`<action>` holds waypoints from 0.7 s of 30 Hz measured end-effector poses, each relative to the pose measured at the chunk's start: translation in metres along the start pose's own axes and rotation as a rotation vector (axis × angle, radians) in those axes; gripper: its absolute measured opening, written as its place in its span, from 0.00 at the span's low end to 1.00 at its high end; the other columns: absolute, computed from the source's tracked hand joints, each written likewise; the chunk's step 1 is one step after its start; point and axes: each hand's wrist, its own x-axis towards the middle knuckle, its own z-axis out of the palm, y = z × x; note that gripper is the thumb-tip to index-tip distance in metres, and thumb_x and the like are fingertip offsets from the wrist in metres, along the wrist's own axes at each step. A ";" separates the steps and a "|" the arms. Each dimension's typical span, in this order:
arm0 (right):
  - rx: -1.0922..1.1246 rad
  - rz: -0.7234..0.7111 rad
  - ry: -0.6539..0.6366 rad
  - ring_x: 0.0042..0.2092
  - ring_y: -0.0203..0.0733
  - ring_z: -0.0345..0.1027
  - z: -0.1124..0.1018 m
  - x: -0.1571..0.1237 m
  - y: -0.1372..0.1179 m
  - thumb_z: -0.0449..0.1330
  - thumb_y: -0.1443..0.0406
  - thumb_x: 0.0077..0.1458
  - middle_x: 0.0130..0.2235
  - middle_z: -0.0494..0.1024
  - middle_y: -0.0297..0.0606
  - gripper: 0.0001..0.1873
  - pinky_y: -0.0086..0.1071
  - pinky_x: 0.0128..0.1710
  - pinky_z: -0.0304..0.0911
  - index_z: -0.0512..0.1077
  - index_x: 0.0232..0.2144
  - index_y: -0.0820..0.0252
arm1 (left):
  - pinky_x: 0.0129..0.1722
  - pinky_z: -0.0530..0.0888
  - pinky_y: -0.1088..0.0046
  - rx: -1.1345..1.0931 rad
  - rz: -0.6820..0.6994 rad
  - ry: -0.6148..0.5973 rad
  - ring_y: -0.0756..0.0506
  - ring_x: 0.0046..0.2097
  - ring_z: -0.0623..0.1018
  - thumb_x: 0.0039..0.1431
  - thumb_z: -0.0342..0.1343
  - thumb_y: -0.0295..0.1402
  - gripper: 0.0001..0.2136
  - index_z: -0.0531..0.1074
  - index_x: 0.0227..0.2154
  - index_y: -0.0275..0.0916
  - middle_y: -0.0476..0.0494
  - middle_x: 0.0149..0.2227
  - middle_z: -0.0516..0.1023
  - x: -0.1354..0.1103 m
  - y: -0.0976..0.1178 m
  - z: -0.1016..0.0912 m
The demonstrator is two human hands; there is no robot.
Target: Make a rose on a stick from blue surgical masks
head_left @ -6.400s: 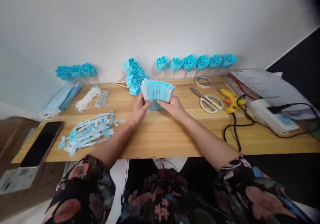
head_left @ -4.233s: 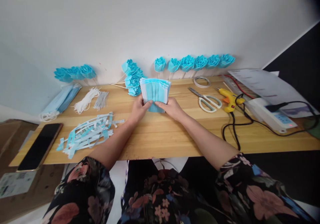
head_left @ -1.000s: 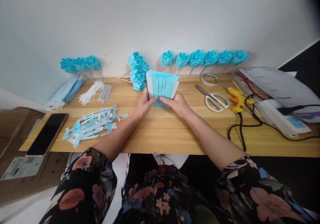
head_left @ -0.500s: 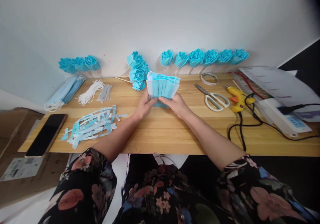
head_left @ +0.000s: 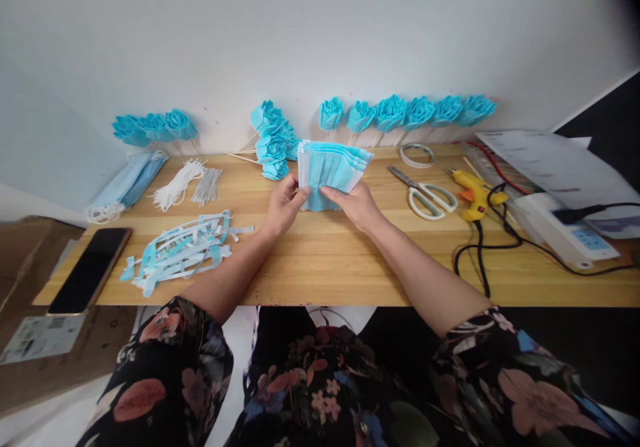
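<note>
Both my hands hold a stack of blue face-mask sheets (head_left: 333,167) upright above the wooden table (head_left: 330,260), at its middle. My left hand (head_left: 283,206) pinches the stack's lower left corner. On the lower right side, my right hand (head_left: 356,204) grips it with the thumb in front. The sheets fan out slightly to the right at the top. Just behind the stack lies a bunch of blue fabric roses (head_left: 273,142).
More blue roses on sticks lean on the wall at the left (head_left: 153,126) and right (head_left: 410,110). Cut strips (head_left: 180,250), white ear loops (head_left: 177,184), folded masks (head_left: 125,184) and a phone (head_left: 89,270) lie left. Scissors (head_left: 425,194), tape ring (head_left: 417,155), yellow glue gun (head_left: 473,190), power strip (head_left: 570,234) lie right.
The stack has fanned out further to the right at its top, and my hands have shifted slightly right with it. Nothing else on the table has moved.
</note>
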 end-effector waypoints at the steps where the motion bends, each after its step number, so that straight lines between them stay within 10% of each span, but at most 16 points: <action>1: 0.003 0.011 -0.001 0.50 0.52 0.79 0.000 0.000 0.000 0.74 0.48 0.44 0.45 0.86 0.38 0.24 0.48 0.56 0.72 0.83 0.39 0.56 | 0.48 0.74 0.64 -0.008 -0.006 0.000 0.43 0.44 0.77 0.58 0.64 0.52 0.19 0.73 0.40 0.42 0.46 0.35 0.76 0.000 0.000 -0.001; 21: -0.119 0.000 0.004 0.46 0.52 0.79 0.000 -0.001 0.005 0.73 0.49 0.44 0.39 0.86 0.38 0.20 0.48 0.54 0.72 0.83 0.34 0.57 | 0.61 0.69 0.56 0.189 0.035 0.011 0.36 0.59 0.73 0.59 0.63 0.49 0.21 0.71 0.49 0.42 0.40 0.47 0.78 -0.002 -0.010 0.002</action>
